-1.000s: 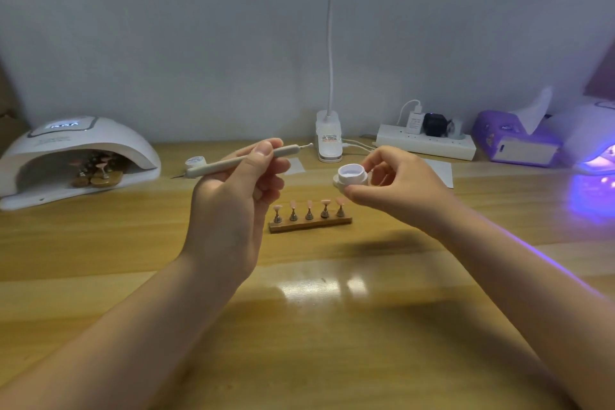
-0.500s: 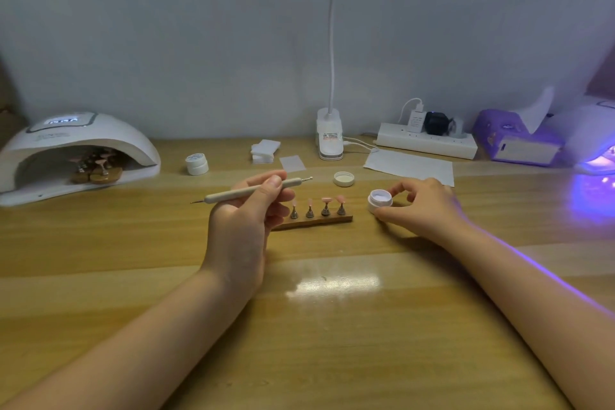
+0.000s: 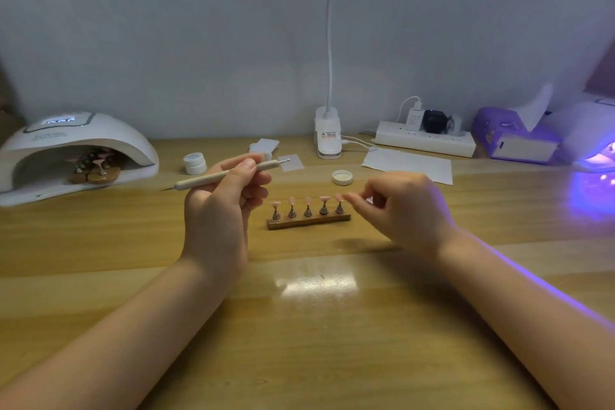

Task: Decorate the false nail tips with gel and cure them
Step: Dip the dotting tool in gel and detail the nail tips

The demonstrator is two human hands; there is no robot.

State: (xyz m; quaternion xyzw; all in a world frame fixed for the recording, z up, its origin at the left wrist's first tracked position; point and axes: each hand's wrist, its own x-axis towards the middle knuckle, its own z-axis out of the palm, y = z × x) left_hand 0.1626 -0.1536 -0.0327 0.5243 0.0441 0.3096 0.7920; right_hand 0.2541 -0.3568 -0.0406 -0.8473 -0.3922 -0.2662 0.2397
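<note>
A: What's nearest on my feed?

B: Both forearms over the wooden table. My left hand has its thumb and fingers curled round a grey dotting pen, held level above the table, ball tip toward the right.

A: And the right?

B: My right hand hovers by the right end of the wooden nail stand. Its fingers are loosely curled, fingertips right next to the last tip. I cannot tell whether they touch it, and I see nothing held.

A: Where are the nails?

B: Five pink false nail tips stand in a row on metal pegs on that stand, between my hands.

A: Further back?

B: A white jar lid, a closed gel pot, white wipes and a paper sheet. At the left a white curing lamp has another nail stand inside. Against the wall sit the desk lamp's clamp base, a power strip, and at the far right a lit UV lamp glowing violet.
</note>
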